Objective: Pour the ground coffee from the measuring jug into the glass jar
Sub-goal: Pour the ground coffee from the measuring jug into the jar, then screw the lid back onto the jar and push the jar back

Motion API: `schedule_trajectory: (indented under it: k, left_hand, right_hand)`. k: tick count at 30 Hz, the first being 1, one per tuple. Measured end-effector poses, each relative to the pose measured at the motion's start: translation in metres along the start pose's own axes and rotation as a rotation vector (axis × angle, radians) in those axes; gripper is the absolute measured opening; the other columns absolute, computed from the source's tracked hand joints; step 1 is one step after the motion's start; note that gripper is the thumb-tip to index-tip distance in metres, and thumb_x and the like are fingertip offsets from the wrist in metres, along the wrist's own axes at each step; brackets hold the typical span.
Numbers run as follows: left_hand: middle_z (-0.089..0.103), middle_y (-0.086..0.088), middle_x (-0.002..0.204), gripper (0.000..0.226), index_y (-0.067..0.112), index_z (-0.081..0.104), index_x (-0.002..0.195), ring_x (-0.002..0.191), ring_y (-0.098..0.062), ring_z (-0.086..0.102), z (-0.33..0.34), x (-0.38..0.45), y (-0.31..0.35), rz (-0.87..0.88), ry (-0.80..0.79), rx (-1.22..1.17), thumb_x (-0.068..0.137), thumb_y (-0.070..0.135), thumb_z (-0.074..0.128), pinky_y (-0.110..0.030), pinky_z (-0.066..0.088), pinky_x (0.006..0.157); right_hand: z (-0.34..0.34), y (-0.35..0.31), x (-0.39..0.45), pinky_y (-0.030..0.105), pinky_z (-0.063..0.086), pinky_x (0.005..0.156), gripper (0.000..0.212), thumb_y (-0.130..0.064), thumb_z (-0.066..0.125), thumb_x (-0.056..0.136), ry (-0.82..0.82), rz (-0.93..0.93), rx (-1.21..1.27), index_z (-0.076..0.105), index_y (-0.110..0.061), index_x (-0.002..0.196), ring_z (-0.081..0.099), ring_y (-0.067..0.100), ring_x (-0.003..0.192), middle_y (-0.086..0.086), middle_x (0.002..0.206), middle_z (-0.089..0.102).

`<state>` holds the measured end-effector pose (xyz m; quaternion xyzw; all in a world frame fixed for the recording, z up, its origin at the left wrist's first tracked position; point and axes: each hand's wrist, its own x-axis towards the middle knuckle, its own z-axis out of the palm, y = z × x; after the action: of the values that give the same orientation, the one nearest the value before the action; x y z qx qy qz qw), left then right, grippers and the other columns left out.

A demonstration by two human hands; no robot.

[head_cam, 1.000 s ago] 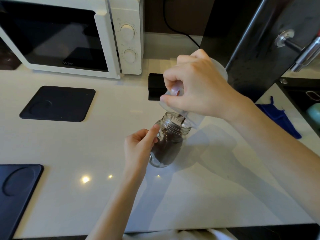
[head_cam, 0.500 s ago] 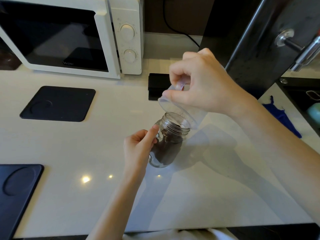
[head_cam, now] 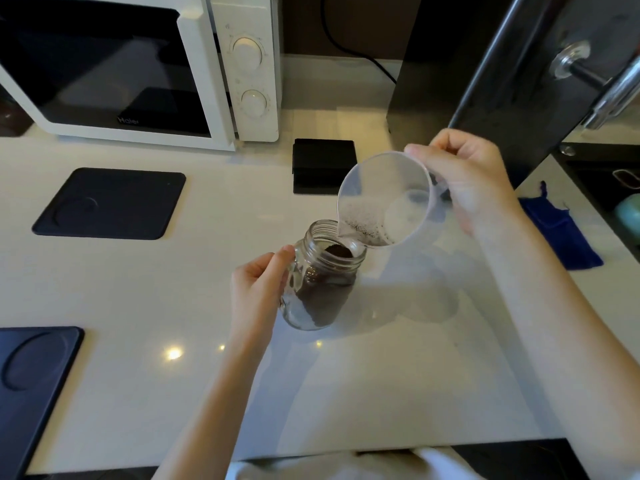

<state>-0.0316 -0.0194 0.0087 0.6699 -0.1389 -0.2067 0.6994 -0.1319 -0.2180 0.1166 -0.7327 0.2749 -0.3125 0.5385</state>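
Counter [head_cam: 104, 289]: one pale worktop fills the view and bears everything below.
Microwave [head_cam: 138, 67]: one, white with a dark door, at 11 o'clock from the jar; two round dials on its right panel.
Mats: three dark ones. One [head_cam: 110, 202] lies at 10 o'clock from the jar, one [head_cam: 31, 389] at 8 o'clock by the left edge, and a smaller black square [head_cam: 323, 166] at 12 o'clock.
Blue cloth [head_cam: 561, 233]: one, at 3 o'clock, well apart from the jar.
Measuring jug [head_cam: 384, 199]: one, clear plastic, tipped steeply so its open mouth faces the camera. Its spout hangs just above the jar's rim at 1 o'clock. Only dark specks cling inside near the spout.
Glass jar [head_cam: 322, 275]: one, standing upright on the counter at the centre, lid off.
Ground coffee [head_cam: 323, 296]: one dark heap inside the jar, filling most of it, peaked under the mouth.
Right hand [head_cam: 467, 174]: curled around the jug's handle side at 2 o'clock, thumb on the rim.
Left hand [head_cam: 258, 289]: at 9 o'clock, fingers wrapped on the jar's side, thumb tip touching its neck.
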Motion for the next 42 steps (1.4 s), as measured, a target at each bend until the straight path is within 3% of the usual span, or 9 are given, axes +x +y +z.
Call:
schedule_trajectory:
  k: [4,8,11,16,23,29,36,40,42]
  left_hand:
    - [0.031,0.001,0.048,0.047,-0.012,0.040,0.056,0.044,-0.010,0.024,-0.007,0.005,-0.007,-0.021,0.038,-0.031,0.072,0.028,0.058,-0.023,0.020,0.043]
    - [0.030,-0.003,0.051,0.043,-0.015,0.044,0.058,0.045,-0.011,0.025,-0.013,0.011,-0.011,-0.014,0.068,-0.018,0.068,0.025,0.055,-0.027,0.019,0.045]
    - [0.028,0.012,0.038,0.036,-0.011,0.041,0.051,0.040,-0.008,0.023,-0.015,0.012,-0.014,-0.022,0.067,-0.032,0.066,0.020,0.052,-0.024,0.018,0.042]
    - [0.022,0.015,0.034,0.039,0.025,0.027,0.034,0.039,-0.005,0.018,-0.017,0.011,-0.013,-0.010,0.040,-0.054,0.064,0.016,0.051,-0.019,0.015,0.039]
    - [0.025,0.016,0.035,0.036,0.026,0.029,0.033,0.038,-0.004,0.020,-0.020,0.006,-0.019,-0.010,0.034,-0.104,0.059,0.022,0.053,-0.015,0.019,0.037]
    - [0.031,0.015,0.035,0.031,0.024,0.036,0.033,0.037,-0.003,0.025,-0.020,0.006,-0.023,0.000,0.037,-0.135,0.059,0.024,0.053,-0.013,0.024,0.036]
    - [0.053,0.015,0.052,0.019,0.028,0.060,0.054,0.053,-0.005,0.044,-0.024,0.004,-0.025,0.044,0.111,-0.010,0.067,0.037,0.049,-0.019,0.034,0.052]
    - [0.066,0.016,0.081,0.033,0.024,0.061,0.086,0.079,-0.003,0.057,-0.040,-0.004,-0.030,0.141,0.079,0.126,0.083,0.040,0.033,-0.016,0.042,0.072]
    - [0.064,0.006,0.099,0.039,0.019,0.059,0.100,0.095,-0.012,0.056,-0.051,-0.013,-0.035,0.187,0.041,0.310,0.084,0.042,0.031,-0.019,0.040,0.079]
  right_hand:
    - [-0.005,0.033,-0.013,0.018,0.046,0.060,0.032,-0.020,0.063,0.080,0.115,0.179,0.241,0.050,-0.022,0.051,0.049,0.003,0.052,-0.008,0.050,0.047]
    - [-0.003,0.064,-0.033,0.019,0.046,0.059,0.020,-0.020,0.054,0.087,0.138,0.274,0.316,0.059,-0.010,0.070,0.057,0.001,0.057,-0.010,0.059,0.058]
    - [0.001,0.084,-0.051,0.021,0.047,0.059,0.019,-0.027,0.054,0.086,0.142,0.397,0.359,0.058,-0.017,0.072,0.058,0.008,0.064,-0.004,0.066,0.058]
    - [0.005,0.099,-0.069,0.027,0.031,0.058,0.028,-0.019,0.049,0.087,0.183,0.467,0.635,0.035,-0.019,0.063,0.038,0.012,0.059,0.003,0.066,0.031]
    - [0.011,0.102,-0.079,0.030,0.025,0.058,0.033,-0.019,0.051,0.087,0.275,0.461,0.642,0.031,-0.019,0.061,0.031,0.013,0.061,0.002,0.065,0.027]
    - [0.013,0.099,-0.081,0.026,0.029,0.056,0.040,-0.018,0.058,0.080,0.362,0.404,0.346,0.038,-0.025,0.046,0.034,0.007,0.050,-0.014,0.046,0.036]
    - [-0.011,0.093,-0.067,0.033,0.038,0.070,0.024,-0.026,0.047,0.086,0.186,0.258,0.099,0.051,-0.019,0.064,0.048,0.017,0.071,0.001,0.069,0.053]
    - [-0.022,0.074,-0.038,0.011,0.043,0.065,0.020,-0.020,0.050,0.088,-0.045,0.117,-0.127,0.058,-0.013,0.072,0.054,-0.001,0.068,-0.002,0.071,0.059]
    - [-0.020,0.064,-0.017,0.009,0.043,0.065,0.015,-0.019,0.054,0.087,-0.224,0.077,-0.159,0.062,-0.015,0.075,0.057,-0.001,0.069,-0.002,0.074,0.063]
